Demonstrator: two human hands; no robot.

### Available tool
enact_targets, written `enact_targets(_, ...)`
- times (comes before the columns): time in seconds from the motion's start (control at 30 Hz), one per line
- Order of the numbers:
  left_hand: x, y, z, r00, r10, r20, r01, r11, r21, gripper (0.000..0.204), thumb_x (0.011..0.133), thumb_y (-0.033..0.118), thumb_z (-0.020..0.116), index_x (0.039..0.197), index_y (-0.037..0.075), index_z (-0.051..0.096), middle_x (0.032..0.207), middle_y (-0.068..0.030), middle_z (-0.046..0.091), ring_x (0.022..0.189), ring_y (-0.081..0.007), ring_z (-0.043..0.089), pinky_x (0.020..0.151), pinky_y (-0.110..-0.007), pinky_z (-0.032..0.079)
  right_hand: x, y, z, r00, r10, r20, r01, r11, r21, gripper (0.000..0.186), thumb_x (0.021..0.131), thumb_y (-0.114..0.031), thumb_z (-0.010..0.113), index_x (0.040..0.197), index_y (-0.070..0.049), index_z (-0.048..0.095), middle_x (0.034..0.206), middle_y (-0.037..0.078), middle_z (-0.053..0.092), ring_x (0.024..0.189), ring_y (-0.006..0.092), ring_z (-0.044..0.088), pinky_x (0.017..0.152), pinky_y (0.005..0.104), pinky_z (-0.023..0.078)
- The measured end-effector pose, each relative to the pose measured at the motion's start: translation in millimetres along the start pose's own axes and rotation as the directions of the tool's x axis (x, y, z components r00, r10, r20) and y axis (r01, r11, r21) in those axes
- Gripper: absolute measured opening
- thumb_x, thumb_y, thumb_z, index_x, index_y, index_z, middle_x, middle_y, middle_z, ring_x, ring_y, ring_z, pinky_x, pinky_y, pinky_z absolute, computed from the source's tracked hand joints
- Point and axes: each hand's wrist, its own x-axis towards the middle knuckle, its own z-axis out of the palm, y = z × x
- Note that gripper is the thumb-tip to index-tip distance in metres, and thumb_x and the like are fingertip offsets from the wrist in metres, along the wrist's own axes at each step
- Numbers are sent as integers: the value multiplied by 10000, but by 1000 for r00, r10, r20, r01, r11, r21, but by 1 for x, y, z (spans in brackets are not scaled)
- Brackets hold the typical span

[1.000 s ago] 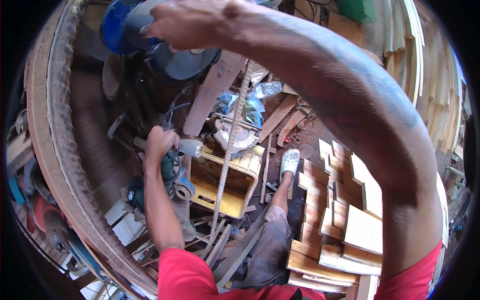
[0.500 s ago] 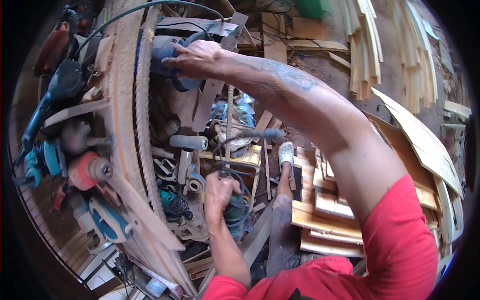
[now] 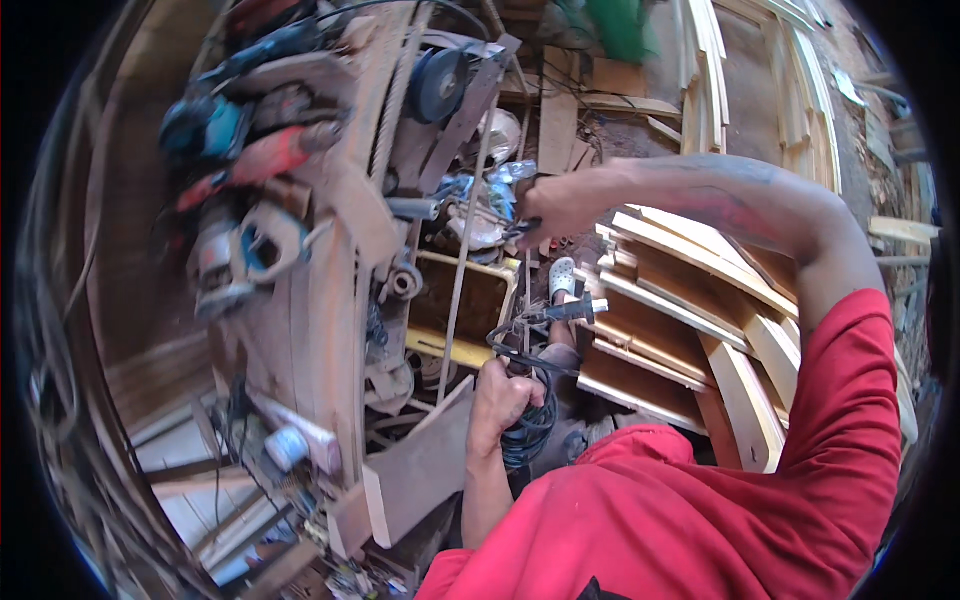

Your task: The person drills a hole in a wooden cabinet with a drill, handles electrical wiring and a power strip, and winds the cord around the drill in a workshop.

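My left hand (image 3: 503,400), low in the middle, is closed around a dark coiled power cord (image 3: 530,432). Any tool body under the coils is hidden. Above that fist a thick cord end with a plug-like pale tip (image 3: 599,306) sticks out to the right. My right hand (image 3: 568,205) is higher and further right, its fingers curled, blurred by motion. Something small and dark (image 3: 521,229) shows at its fingertips, too smeared to name. To its upper left stands a bench grinder with a dark round wheel (image 3: 438,85), apart from the hand.
Power tools crowd the bench at left, among them a red one (image 3: 265,160) and a teal one (image 3: 205,128). A yellow-edged box (image 3: 450,348) lies below the right hand. Stacked boards (image 3: 650,350) fill the right side. A wooden plank (image 3: 420,460) slants near my left forearm.
My right hand has left the bench grinder and come down to the right. My left hand, with the coiled cord, has shifted right in view. The whole view has turned.
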Motion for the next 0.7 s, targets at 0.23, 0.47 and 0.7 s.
enact_targets(0.23,-114,-60,11,984,23,-175,-34,998,-60,99,574,41,644,661,-5,644,616,-66,640,549,-150,593,535,-301,451,-93,-174,66,959,-195,207,117,933,339,655,892,-635,623,918,14,712,705,131,682,664,237,666,649,393,536)
enact_targets(0.47,-196,-84,9,983,-101,-153,69,977,-199,94,577,52,664,657,11,637,523,-19,569,479,-122,547,455,-303,392,-119,-290,76,922,-289,258,280,957,72,376,875,-328,628,842,47,638,724,277,643,710,446,656,678,472,536)
enact_targets(0.7,-241,-133,30,886,310,-345,-321,947,28,274,622,131,676,856,-3,629,670,-175,595,637,-251,605,602,-411,458,-95,-330,12,969,36,-245,65,918,392,305,928,-271,643,1000,23,678,709,30,659,649,74,603,552,263,451)
